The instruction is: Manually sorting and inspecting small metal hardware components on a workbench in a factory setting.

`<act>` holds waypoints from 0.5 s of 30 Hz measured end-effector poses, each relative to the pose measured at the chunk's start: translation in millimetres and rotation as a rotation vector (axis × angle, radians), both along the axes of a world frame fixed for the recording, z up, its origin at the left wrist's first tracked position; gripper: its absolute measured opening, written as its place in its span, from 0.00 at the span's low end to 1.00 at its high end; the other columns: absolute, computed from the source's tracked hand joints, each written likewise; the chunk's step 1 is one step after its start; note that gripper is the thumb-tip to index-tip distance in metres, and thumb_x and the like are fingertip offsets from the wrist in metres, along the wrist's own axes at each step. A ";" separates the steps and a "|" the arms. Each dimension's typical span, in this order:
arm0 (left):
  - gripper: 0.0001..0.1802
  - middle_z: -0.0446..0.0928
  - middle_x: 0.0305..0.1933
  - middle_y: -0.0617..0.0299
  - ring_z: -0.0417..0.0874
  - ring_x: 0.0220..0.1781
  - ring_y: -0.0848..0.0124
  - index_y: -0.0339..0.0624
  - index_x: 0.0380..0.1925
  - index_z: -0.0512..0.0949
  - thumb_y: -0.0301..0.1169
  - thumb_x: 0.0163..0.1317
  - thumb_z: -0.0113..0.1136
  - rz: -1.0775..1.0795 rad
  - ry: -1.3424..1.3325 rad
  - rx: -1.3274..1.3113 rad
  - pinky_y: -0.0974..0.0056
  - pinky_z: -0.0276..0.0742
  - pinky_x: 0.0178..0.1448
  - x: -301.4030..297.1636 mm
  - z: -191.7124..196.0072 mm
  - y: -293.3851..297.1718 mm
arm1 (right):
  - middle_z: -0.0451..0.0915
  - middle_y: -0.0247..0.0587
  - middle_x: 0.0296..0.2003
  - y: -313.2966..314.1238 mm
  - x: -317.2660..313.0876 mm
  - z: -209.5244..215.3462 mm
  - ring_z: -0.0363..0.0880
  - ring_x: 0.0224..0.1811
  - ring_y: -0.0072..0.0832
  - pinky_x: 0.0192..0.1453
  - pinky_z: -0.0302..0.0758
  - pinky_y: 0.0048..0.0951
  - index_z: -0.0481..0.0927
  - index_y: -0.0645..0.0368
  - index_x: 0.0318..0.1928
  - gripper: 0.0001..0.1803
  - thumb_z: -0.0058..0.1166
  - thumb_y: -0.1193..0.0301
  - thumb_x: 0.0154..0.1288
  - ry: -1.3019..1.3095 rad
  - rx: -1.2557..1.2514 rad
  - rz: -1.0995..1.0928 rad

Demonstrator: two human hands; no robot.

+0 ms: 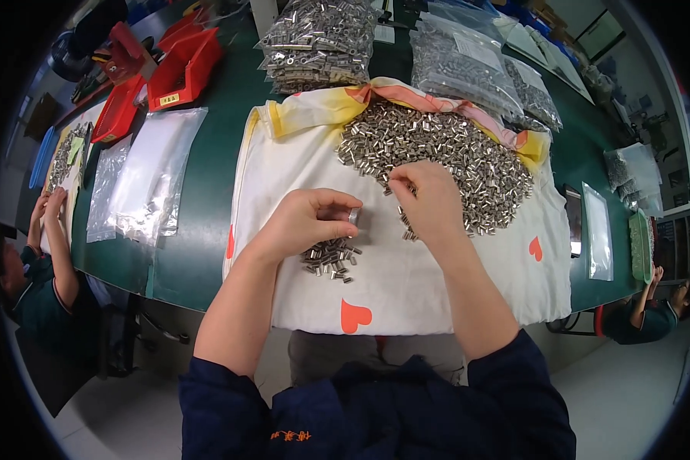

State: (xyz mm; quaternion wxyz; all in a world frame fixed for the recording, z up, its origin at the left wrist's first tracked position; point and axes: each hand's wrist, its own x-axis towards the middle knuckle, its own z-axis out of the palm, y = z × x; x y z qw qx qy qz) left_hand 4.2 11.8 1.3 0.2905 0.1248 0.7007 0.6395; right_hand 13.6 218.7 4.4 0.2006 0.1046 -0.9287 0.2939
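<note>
A big heap of small shiny metal sleeves lies on a white cloth with red hearts. My left hand is closed, pinching a small round metal piece between thumb and fingers. Just below that hand sits a smaller group of metal sleeves. At the heap's near left edge, my right hand has its fingertips pressed together; whatever is between them is too small to make out. A few loose sleeves lie beside it.
Clear bags packed with metal parts and more full bags stand along the far side. Flat plastic bags and red bins are at left. A phone lies right. Co-workers sit at both sides.
</note>
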 end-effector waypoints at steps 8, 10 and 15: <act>0.19 0.77 0.35 0.64 0.78 0.36 0.79 0.33 0.43 0.76 0.17 0.48 0.62 -0.029 0.014 0.015 0.74 0.76 0.42 0.2 -1.3 0.3 | 0.73 0.37 0.26 -13.2 2.1 -12.0 0.72 0.35 0.35 0.42 0.65 0.36 0.78 0.55 0.26 0.03 0.57 0.71 0.50 -0.035 0.265 -0.001; 0.19 0.77 0.35 0.63 0.78 0.36 0.79 0.33 0.43 0.76 0.17 0.48 0.62 -0.025 0.015 -0.001 0.74 0.76 0.42 -0.8 -0.9 -0.1 | 0.73 0.37 0.26 -13.1 3.7 -12.3 0.72 0.35 0.35 0.42 0.65 0.36 0.78 0.55 0.26 0.03 0.56 0.71 0.50 -0.086 0.243 -0.002; 0.19 0.77 0.37 0.62 0.78 0.37 0.78 0.31 0.44 0.74 0.17 0.49 0.62 0.003 -0.040 0.045 0.73 0.76 0.43 -0.8 -0.2 -1.4 | 0.74 0.36 0.26 -15.1 5.9 -10.2 0.72 0.35 0.33 0.42 0.66 0.36 0.77 0.56 0.24 0.03 0.57 0.73 0.48 -0.039 0.141 0.061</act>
